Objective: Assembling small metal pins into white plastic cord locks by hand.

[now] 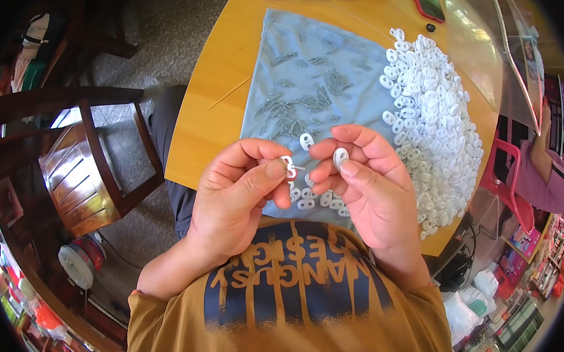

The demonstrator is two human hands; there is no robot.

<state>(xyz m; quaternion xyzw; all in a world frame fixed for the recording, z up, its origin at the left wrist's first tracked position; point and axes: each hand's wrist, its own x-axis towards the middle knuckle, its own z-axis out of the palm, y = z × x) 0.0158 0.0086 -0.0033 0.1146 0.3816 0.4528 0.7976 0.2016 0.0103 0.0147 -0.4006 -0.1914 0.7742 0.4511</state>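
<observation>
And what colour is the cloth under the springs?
The cloth is plain grey-blue, seen in the head view.

Wooden chair point(78, 185), speckled grey floor point(168, 31)

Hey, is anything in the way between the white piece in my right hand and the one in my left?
Nothing loose visibly is. Between them sit only curled fingertips of your right hand and a small spring at the white piece in your left hand.

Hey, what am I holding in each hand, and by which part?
Left hand: a white piece, pinched by its edge between thumb and forefinger. Right hand: a white oval piece, also by its edge.
</observation>
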